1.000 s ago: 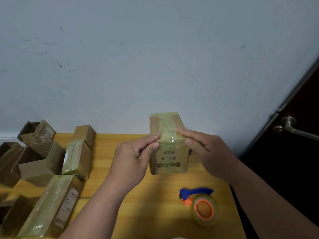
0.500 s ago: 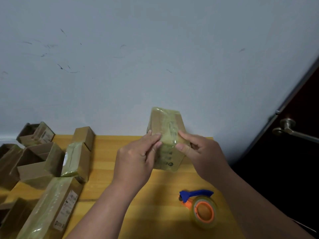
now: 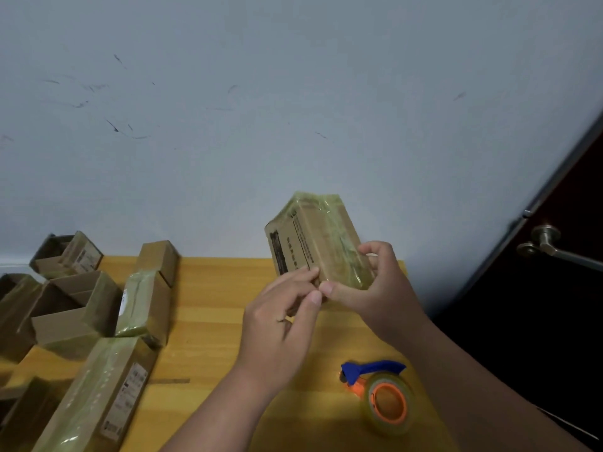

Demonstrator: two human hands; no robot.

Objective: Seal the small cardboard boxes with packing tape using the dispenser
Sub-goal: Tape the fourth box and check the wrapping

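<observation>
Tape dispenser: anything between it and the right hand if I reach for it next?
Nothing visible. The tape dispenser lies alone on the table, below the right hand, which holds the taped box with the left hand.

- We see a dim, even indoor light with a cool cast; the wall (image 3: 293, 93) reads grey-blue and darkens towards the upper corners.
- No lamp shows; the light seems to fall from above and behind us.
- Soft shadows lie on the table (image 3: 208, 288) under the forearms and beside the tape roll (image 3: 390, 402).
- The door (image 3: 554, 305) at the right is nearly black, with little detail beyond its handle.
- Taped faces of the box (image 3: 319, 239) give a faint greenish sheen, not hard glare.
- The picture is soft overall; print on the box is unreadable, and the fingers (image 3: 313, 298) look slightly smeared.
- Wide-angle bending tilts the door frame and stretches the near corners.
</observation>
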